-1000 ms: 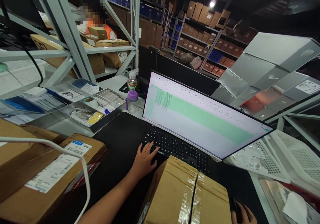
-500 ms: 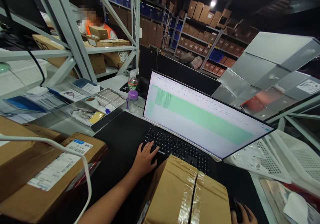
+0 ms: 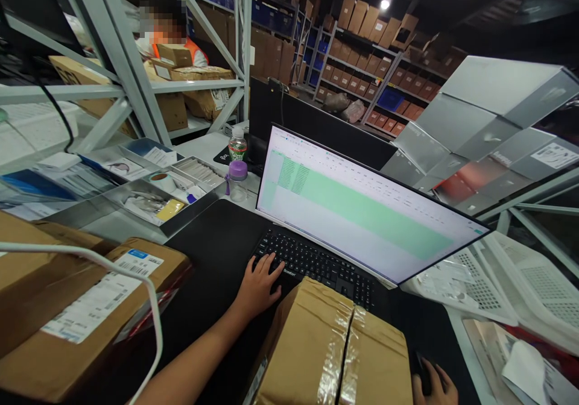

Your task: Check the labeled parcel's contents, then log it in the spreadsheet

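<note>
My left hand (image 3: 257,285) rests on the left end of a black keyboard (image 3: 319,266), fingers spread over its keys and nothing held. At the lower right, my right hand (image 3: 438,387) is curled over a dark computer mouse (image 3: 424,375), partly cut off by the frame's bottom edge. Behind the keyboard stands a tilted-looking monitor (image 3: 362,212) showing a spreadsheet with a large green selected area. Between my hands sits a brown taped carton (image 3: 307,345), which hides part of the keyboard's front edge.
On the left lie brown cartons with a shipping label (image 3: 104,296), and a white cable (image 3: 156,308) curves before them. Beyond are a divided tray (image 3: 174,230), a purple-capped jar (image 3: 237,179) and a bottle (image 3: 237,143). Silver boxes (image 3: 493,128) and white baskets (image 3: 538,284) stand right.
The whole view has shifted slightly, so most things sit a little further left and up. Both hands keep their places on the keyboard and the mouse.
</note>
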Motion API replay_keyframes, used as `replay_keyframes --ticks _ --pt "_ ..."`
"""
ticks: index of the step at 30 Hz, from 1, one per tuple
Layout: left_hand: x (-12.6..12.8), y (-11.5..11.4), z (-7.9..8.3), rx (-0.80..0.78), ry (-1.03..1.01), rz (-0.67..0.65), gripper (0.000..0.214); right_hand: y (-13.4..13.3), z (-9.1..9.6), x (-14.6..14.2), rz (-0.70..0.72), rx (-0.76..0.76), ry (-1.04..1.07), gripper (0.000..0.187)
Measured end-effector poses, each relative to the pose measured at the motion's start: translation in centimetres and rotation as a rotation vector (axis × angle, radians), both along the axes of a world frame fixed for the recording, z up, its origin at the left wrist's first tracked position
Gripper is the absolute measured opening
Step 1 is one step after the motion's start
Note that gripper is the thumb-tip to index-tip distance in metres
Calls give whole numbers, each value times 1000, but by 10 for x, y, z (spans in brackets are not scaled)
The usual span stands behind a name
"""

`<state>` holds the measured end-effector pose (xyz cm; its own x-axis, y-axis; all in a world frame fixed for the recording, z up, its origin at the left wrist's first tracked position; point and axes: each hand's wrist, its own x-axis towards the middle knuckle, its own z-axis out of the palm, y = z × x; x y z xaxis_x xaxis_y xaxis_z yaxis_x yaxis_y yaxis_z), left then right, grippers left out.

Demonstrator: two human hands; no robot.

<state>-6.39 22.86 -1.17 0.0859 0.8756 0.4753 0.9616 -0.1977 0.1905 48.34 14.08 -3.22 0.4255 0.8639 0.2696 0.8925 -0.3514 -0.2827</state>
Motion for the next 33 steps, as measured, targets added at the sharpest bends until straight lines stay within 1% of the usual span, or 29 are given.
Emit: replay_keyframes --ticks 4,6,11,15,18,22,29,33 --pt "0 1 -1 49 -1 4 51 -3 2 -7 -1 -25 -17 62" --pt "0 2 -3 60 -9 10 53 -4 1 -7 2 -15 -23 64" --pt "0 4 -8 62 -58 38 69 -3 0 -6 7 48 -38 69" --pt "0 6 -10 79 -56 45 80 -2 2 -9 -25 34 -23 71" --pt "2 7 -11 57 -53 49 83 -2 4 -10 -20 22 -15 70" --pt "4 7 -9 11 -49 53 87 -2 3 -9 -31 42 -15 71" --pt "4 6 -9 -29 -50 10 81 0 5 -12 -43 24 -19 74" --pt "2 6 -8 -51 -65 -15 69 0 5 -12 -57 18 -25 73"
